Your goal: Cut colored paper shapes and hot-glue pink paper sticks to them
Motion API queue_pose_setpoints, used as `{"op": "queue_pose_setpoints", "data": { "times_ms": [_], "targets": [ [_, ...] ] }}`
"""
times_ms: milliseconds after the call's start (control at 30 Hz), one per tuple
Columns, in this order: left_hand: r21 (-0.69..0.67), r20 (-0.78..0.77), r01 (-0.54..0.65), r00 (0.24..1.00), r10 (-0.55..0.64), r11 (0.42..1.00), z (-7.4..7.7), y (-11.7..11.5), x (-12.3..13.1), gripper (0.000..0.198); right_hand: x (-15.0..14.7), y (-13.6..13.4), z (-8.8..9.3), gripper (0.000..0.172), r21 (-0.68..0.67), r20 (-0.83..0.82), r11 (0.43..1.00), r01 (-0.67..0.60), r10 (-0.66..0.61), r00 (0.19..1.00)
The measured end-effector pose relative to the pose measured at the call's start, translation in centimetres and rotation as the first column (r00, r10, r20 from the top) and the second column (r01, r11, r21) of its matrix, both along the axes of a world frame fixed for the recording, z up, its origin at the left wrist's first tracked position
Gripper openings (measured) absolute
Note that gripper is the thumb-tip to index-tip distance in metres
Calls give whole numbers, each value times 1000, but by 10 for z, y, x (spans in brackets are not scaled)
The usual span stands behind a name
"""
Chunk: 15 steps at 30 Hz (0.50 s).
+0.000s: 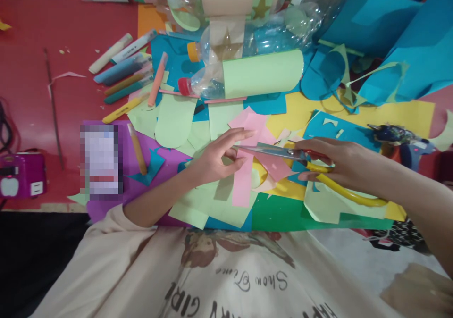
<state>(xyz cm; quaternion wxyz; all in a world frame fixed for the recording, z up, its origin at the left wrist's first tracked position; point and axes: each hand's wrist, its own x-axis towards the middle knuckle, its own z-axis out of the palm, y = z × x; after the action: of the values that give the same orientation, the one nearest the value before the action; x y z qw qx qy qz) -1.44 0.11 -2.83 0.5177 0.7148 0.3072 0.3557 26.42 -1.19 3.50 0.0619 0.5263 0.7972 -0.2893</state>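
Pixel-blurred box [101,161] unreadable, blue paper [406,35] cut off top-right, scissors [283,153] handles partly hidden under right hand [336,160].

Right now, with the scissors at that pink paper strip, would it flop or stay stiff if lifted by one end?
Probably floppy: the pink paper strip looks thin and lies flat on the other sheets, held by the left hand. It likely weighs almost nothing. It may tear easily, since the scissors in the right hand are at it.

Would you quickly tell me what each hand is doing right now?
Left hand: closed on the pink paper strip.
Right hand: closed on the yellow-handled scissors.
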Motion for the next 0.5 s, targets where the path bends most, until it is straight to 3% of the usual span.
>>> {"op": "queue_pose_setpoints", "data": {
  "times_ms": [300, 500],
  "targets": [
    [4, -16, -5, 1000, 5, 1000, -1, 0, 0, 47, 1, 2, -1, 70, -12, -23, 999, -35, 35, 999],
    [5, 4, 1, 1000, -1, 1000, -1, 0, 0, 47, 3, 2, -3, 71, 48, -30, 998, -43, 44, 999]
  ]
}}
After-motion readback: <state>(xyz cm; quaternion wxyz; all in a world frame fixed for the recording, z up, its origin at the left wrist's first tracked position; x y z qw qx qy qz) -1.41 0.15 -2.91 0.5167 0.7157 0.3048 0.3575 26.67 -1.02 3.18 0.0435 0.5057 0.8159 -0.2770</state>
